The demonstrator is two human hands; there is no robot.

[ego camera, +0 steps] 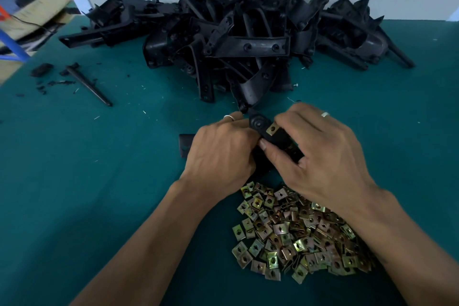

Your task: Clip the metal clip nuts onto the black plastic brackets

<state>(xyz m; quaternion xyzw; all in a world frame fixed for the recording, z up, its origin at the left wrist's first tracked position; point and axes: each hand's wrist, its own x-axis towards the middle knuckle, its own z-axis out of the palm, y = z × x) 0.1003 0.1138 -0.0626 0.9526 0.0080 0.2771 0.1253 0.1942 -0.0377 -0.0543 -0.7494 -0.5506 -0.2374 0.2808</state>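
Teal table [87, 169], both hands [268, 151] pinching bracket [259, 123], clip nut [272, 129] at its edge

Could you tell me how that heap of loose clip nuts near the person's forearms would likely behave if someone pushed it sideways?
The heap of clip nuts would probably spread rather than move as one mass, since the pieces lie loose and overlapping. Being flat, squarish metal, they look apt to slide, not roll. The green mat may slow them slightly.

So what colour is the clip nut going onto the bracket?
Brassy yellow-gold: the clip nut sits on the black bracket, clearest in the head view.
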